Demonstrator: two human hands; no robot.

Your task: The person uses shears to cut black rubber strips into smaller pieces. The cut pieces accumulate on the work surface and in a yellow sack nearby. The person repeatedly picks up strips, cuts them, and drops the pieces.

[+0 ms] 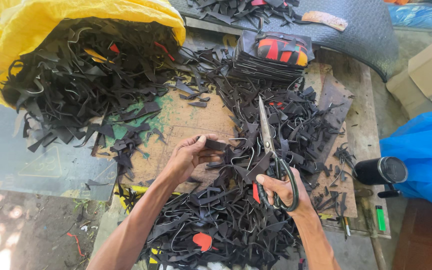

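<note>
the left hand [188, 157] pinches a small dark strip [215, 145] between thumb and fingertips, its grip pressed together on the piece. the right hand [281, 190] has its fingers through the handles of the scissors [271, 150], grip closed on them, blades pointing away and seemingly shut. to cut cleanly, i judge the strip should be held taut and brought to the blades, fingertips clear of the edge. beneath both grips lies a heap of black offcuts [226, 220] on a worn wooden bench [186, 122]. beyond the left grip a yellow sack [76, 15] spills more scraps; beyond the scissors sits a stack of cut pieces [273, 57]. right of the right grip stand a black cylinder [381, 171] and a green lighter [380, 218].
</note>
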